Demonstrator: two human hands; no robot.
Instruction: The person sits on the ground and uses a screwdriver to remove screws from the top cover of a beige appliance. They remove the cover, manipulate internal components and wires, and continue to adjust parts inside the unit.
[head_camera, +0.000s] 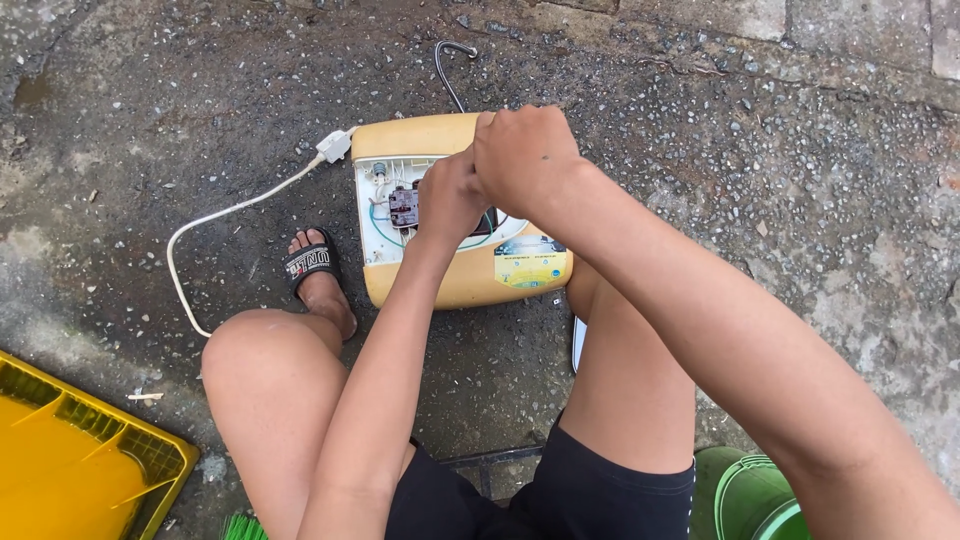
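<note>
Down on the rough, pebbled ground (760, 170) lies a rounded cream heater (455, 285) with its cover off, and both hands crowd over its open white face: the left hand (450, 195) and right hand (525, 150) each curl in a tight grip, though on what cannot be told. A white cord (230, 212) loops off its left side past a sandalled foot (318, 270), while a ribbed yellow crate (80, 460) and green bucket (755, 495) sit near the knees, well apart from the heater.

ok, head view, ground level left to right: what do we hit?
Yellow crate → white cord → sandalled foot → white plug → yellow appliance housing, with left hand and right hand over it → green bucket.
</note>
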